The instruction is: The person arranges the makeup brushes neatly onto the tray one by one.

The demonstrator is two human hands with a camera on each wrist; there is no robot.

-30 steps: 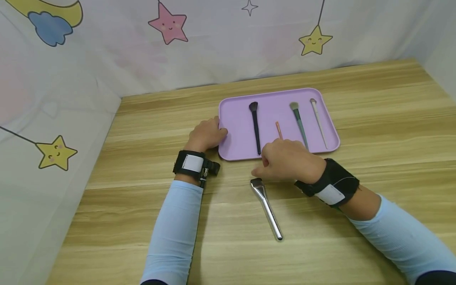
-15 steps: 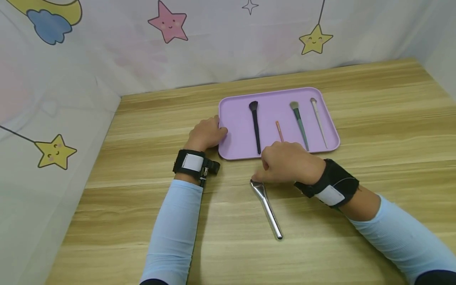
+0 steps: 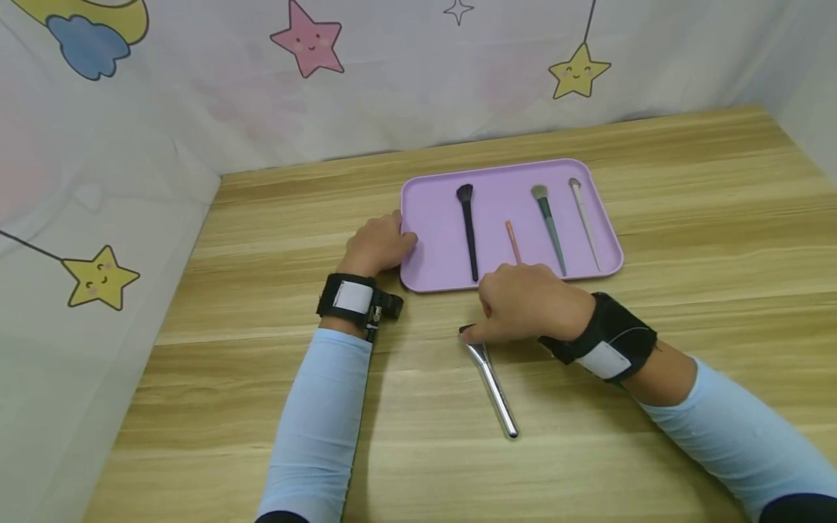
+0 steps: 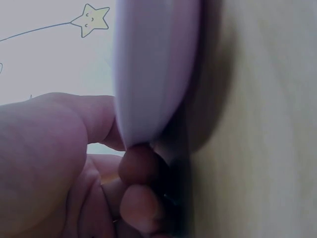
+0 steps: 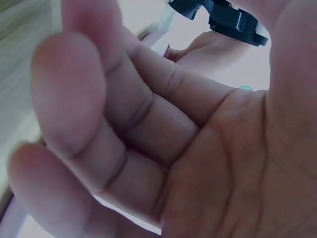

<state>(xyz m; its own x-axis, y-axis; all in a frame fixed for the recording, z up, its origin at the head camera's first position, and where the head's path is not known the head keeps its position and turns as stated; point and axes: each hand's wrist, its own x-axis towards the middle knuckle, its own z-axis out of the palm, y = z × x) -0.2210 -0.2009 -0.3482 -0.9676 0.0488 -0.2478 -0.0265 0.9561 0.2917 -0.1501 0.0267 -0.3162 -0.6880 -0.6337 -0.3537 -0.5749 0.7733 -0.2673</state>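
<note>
My left hand (image 3: 378, 245) grips the left edge of a lilac tray (image 3: 431, 218), thumb on top. In the left wrist view its fingertips lie under the tray's rim. My right hand (image 3: 535, 301) hovers in front of the tray's near edge. Its thumb covers part of the head of a silver-handled makeup brush (image 3: 498, 398) on the table; whether it touches the brush I cannot tell. The right wrist view shows loosely curled fingers (image 5: 69, 94) and a bare palm. On the tray lie a black makeup brush (image 3: 469, 232) and a small orange brush (image 3: 513, 241), partly hidden by the right hand.
A green makeup brush (image 3: 551, 226) and a thin white one (image 3: 585, 221) lie on the tray's right side. The wooden table (image 3: 261, 290) runs back to a white cloth (image 3: 405, 102) printed with stars. Wrist cameras sit on black straps.
The right hand has come slightly nearer to me, and its thumb now lies over the silver brush's head. Left hand and tray have stayed put.
</note>
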